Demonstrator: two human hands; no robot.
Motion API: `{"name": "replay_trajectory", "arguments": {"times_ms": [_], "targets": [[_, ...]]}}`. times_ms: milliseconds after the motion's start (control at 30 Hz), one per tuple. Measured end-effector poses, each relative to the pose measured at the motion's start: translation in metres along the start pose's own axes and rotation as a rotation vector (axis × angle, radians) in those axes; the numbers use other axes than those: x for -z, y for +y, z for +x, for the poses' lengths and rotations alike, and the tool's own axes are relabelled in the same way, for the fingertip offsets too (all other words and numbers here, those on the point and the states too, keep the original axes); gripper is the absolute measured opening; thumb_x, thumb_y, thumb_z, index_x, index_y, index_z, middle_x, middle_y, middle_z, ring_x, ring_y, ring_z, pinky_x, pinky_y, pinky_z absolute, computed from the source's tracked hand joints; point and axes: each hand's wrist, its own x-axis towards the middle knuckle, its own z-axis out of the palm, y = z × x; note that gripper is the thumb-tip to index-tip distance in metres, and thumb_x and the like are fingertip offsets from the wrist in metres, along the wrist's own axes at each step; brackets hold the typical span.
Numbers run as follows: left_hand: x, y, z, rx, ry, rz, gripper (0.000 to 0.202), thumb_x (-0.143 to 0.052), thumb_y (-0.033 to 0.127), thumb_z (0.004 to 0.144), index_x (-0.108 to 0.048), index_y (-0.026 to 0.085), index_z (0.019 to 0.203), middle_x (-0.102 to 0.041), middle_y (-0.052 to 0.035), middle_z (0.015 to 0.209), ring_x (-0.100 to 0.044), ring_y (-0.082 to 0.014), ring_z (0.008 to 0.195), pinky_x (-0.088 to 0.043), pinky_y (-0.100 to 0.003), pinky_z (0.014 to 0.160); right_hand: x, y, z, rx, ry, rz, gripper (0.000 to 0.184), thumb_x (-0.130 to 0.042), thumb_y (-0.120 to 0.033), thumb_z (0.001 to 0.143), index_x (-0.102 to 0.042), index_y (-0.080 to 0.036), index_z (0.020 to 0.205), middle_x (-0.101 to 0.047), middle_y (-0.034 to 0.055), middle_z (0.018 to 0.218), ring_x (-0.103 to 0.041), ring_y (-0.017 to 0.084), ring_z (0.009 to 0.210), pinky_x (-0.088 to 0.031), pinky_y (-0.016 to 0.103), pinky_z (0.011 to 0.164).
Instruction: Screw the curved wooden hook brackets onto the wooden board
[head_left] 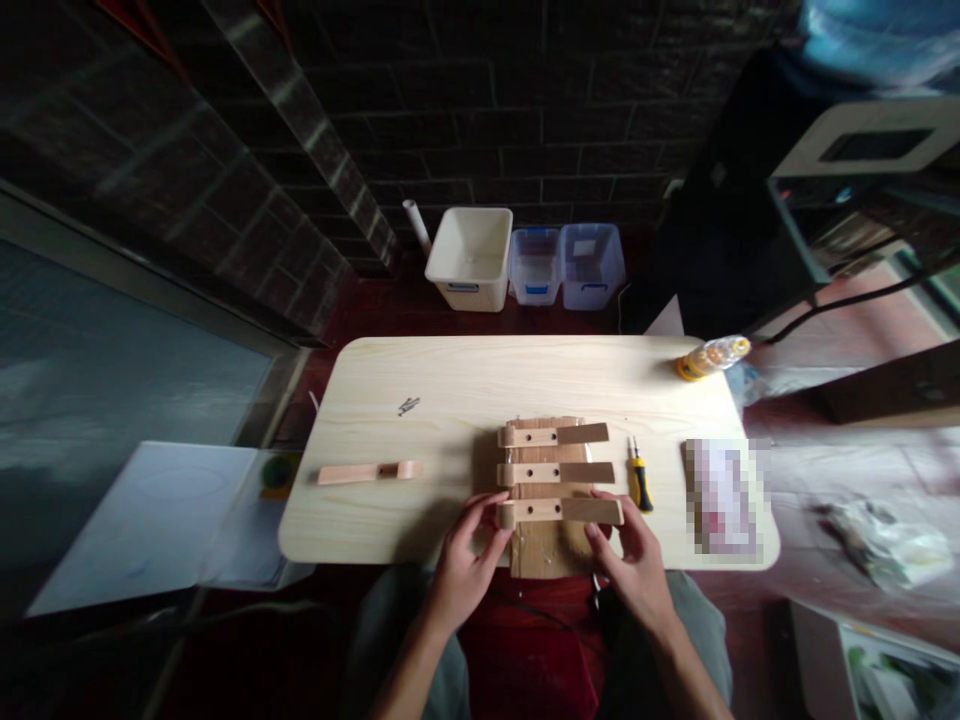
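Note:
Three wooden slats lie side by side across a brown cardboard sheet (pixel 541 555) on a light wooden table (pixel 450 390). Both hands grip the nearest slat (pixel 562 511): my left hand (pixel 472 560) at its left end, my right hand (pixel 630 560) under its right end. The middle slat (pixel 556 472) and the far slat (pixel 553 435) lie untouched just beyond. Each slat shows small holes. A fourth wooden piece (pixel 369 472) rests alone on the table's left side.
A yellow-handled screwdriver (pixel 639 478) lies right of the slats. Loose screws (pixel 408 406) sit at the far left, a plastic bottle (pixel 712 357) at the far right corner. Three bins (pixel 525 260) stand on the floor beyond the table.

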Motion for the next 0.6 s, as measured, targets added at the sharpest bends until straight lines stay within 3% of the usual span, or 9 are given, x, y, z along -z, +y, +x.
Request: {"name": "replay_trajectory", "arguments": {"times_ms": [333, 600], "targets": [[0.0000, -0.0019, -0.0022, 0.009, -0.009, 0.008, 0.044, -0.069, 0.047, 0.100, -0.069, 0.027, 0.139, -0.075, -0.0087, 0.133, -0.075, -0.0238, 0.114, -0.062, -0.035, 0.099, -0.0002, 0.0029, 0.0010, 0.001, -0.001, 0.002, 0.042, -0.076, -0.053, 0.096, -0.074, -0.025, 0.127, -0.070, 0.0061, 0.103, -0.064, 0.023, 0.090, -0.058, 0.034, 0.082], [-0.0013, 0.0001, -0.0001, -0.043, 0.018, 0.022, 0.037, -0.068, 0.047, 0.100, -0.074, 0.027, 0.131, -0.075, -0.0092, 0.133, -0.073, -0.0259, 0.118, -0.062, -0.037, 0.102, -0.0007, 0.0041, 0.0019, 0.019, -0.006, 0.008, 0.041, -0.076, -0.056, 0.095, -0.075, -0.024, 0.122, -0.069, 0.0052, 0.093, -0.067, 0.026, 0.094, -0.060, 0.036, 0.085]]}}
